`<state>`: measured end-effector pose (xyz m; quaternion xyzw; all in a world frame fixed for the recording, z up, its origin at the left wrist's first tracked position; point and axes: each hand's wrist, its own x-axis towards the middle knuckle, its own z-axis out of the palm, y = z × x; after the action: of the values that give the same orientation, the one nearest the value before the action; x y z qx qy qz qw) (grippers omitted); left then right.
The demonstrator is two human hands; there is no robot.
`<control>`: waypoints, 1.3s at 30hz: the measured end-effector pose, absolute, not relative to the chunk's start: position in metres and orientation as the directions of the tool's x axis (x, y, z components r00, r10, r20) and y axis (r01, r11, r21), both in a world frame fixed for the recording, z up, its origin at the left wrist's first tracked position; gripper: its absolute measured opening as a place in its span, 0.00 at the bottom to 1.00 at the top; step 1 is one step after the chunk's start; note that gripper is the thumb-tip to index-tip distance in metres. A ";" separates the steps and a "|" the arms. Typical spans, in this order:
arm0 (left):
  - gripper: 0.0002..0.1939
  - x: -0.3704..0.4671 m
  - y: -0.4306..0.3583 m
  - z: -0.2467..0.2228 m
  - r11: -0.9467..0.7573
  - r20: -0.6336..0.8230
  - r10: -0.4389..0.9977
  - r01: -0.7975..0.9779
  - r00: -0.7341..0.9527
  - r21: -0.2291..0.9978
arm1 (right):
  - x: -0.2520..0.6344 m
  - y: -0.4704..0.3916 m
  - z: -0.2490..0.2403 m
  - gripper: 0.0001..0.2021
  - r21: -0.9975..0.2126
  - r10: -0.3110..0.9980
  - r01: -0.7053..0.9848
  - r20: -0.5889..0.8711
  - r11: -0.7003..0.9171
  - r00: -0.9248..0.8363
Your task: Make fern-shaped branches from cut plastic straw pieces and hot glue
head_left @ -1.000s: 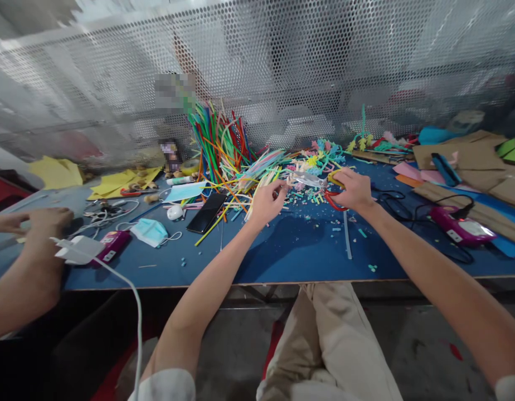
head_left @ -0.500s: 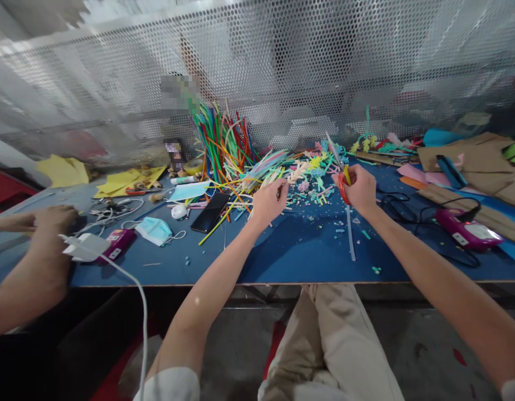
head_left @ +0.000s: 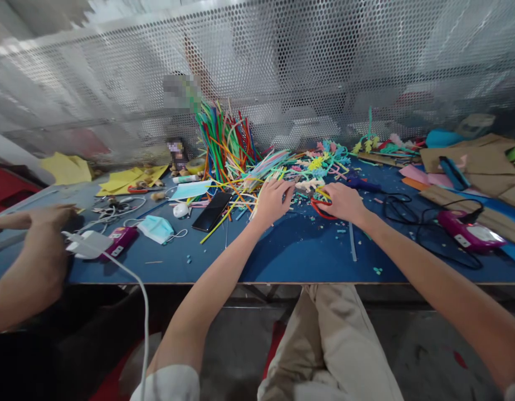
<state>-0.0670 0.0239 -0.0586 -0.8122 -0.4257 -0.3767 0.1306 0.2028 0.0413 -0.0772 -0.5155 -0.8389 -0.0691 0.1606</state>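
My left hand is over the pile of pipe cleaners, its thumb and forefinger closed at the near end of a fuzzy cream pipe-cleaner piece. The exact pinch is hard to see. My right hand grips scissors with red and yellow handles. The scissors point left, toward the cream piece, and their blades are mostly hidden. Behind both hands lie trimmed yellow, pink and blue pipe-cleaner pieces. A tall bundle of coloured pipe cleaners stands behind my left hand.
A phone, face masks and a white charger lie left on the blue table. Another person's arm rests there. A glue gun, purple power strip and cardboard are right.
My right hand has moved left and lowered the scissors from upright to beside the cream piece. That piece has shifted slightly right and down. The glue gun has come into view.
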 end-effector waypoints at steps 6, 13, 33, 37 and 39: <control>0.15 -0.077 0.028 -0.055 -0.515 0.709 0.666 0.831 0.232 0.212 | 0.210 0.044 -0.079 0.22 -0.033 0.746 0.803 0.395 0.595 -0.536; 0.14 -0.077 0.024 -0.050 -0.463 0.712 0.686 0.846 0.153 0.264 | 0.234 0.060 -0.074 0.19 -0.013 0.649 0.711 0.419 0.703 -0.635; 0.13 -0.071 0.026 -0.061 -0.471 0.622 0.752 0.837 0.216 0.279 | 0.232 0.156 -0.013 0.23 -0.099 0.830 0.946 0.513 0.308 -0.217; 0.12 -0.071 0.026 -0.060 -0.485 0.617 0.754 0.825 0.225 0.291 | 0.231 0.144 -0.017 0.22 -0.194 0.845 0.906 0.473 0.377 -0.250; 0.12 -0.071 0.026 -0.060 -0.489 0.612 0.755 0.824 0.235 0.286 | 0.230 0.125 -0.022 0.21 -0.263 0.852 0.879 0.461 0.398 -0.248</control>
<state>-0.0707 0.0258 -0.0597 -0.7844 -0.5034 -0.3593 0.0480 0.2299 0.1253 -0.0218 -0.5483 -0.7895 -0.0245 0.2748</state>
